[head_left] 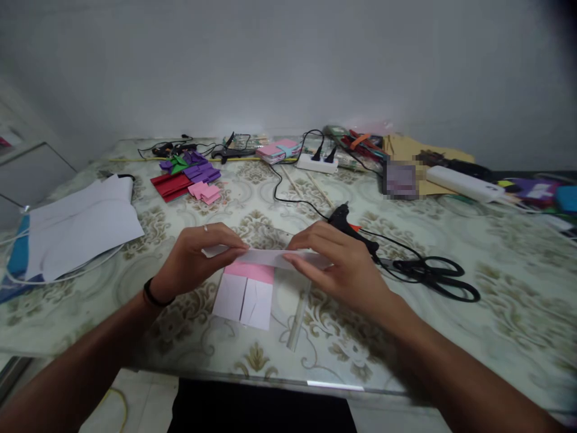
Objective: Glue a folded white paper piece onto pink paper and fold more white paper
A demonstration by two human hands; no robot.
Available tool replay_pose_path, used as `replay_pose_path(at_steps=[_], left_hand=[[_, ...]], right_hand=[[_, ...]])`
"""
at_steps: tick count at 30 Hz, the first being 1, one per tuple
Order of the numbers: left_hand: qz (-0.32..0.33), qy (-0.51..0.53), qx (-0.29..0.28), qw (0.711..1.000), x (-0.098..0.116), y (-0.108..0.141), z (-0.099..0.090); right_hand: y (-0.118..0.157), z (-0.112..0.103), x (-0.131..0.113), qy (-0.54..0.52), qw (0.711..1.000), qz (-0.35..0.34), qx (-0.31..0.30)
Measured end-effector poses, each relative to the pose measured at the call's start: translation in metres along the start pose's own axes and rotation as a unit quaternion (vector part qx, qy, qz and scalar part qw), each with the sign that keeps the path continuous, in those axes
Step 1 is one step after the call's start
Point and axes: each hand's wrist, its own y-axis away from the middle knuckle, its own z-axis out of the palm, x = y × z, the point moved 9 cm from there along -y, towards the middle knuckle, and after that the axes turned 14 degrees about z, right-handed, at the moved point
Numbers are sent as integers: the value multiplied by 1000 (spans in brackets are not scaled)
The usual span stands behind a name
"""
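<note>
Between my two hands a narrow white paper strip (265, 257) is stretched level above the table. My left hand (202, 252) pinches its left part between thumb and fingers. On the right part, my right hand (336, 255) holds it the same way. Beneath the strip lies a piece of paper (243, 297), pink at the top with two white panels below. A clear glue stick (297, 322) rests just right of it. Beyond my right hand are a black glue gun (347, 225) and black-handled scissors (433, 278).
White sheets (85, 225) lie at the left. Folded red paper (171, 185), purple pieces (201, 172) and pink pieces (205, 192) sit farther back. A white power strip (318, 163) with plugs stands near the wall, its cord running to the glue gun. Clutter fills the back right.
</note>
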Motion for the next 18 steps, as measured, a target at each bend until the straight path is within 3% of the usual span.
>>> replay_pose_path(at_steps=[6, 9, 18], left_hand=[[81, -146, -12, 986, 26, -5, 1], [114, -192, -26, 974, 40, -5, 10], [104, -199, -93, 970, 36, -2, 31]], right_hand=[[1, 7, 0, -1, 1000, -3, -21], [3, 12, -6, 8, 1000, -16, -20], [8, 31, -9, 7, 998, -21, -51]])
